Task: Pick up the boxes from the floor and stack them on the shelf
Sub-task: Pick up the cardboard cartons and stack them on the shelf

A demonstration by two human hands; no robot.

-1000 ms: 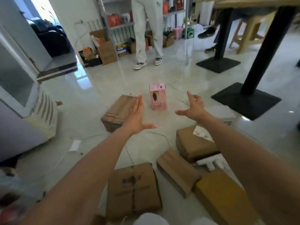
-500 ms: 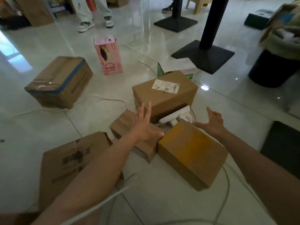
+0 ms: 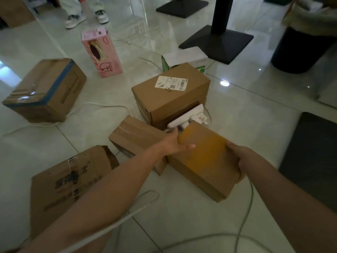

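The yellow box (image 3: 206, 157) lies on the floor, touching the small box (image 3: 135, 136) on its left. Our left hand (image 3: 173, 143) clamps its left edge, thumb on top, and our right hand (image 3: 240, 156) curls round the right edge, so both are closed on it. It looks like stiff cardboard with a slick taped top (weight we cannot judge), so opposite edges seem the sound hold, with palms pressing inward. A power strip (image 3: 186, 117) sits at its far end against the labelled box (image 3: 169, 99) — best lift straight up, clear of the cable (image 3: 246, 207). No shelf is in view.
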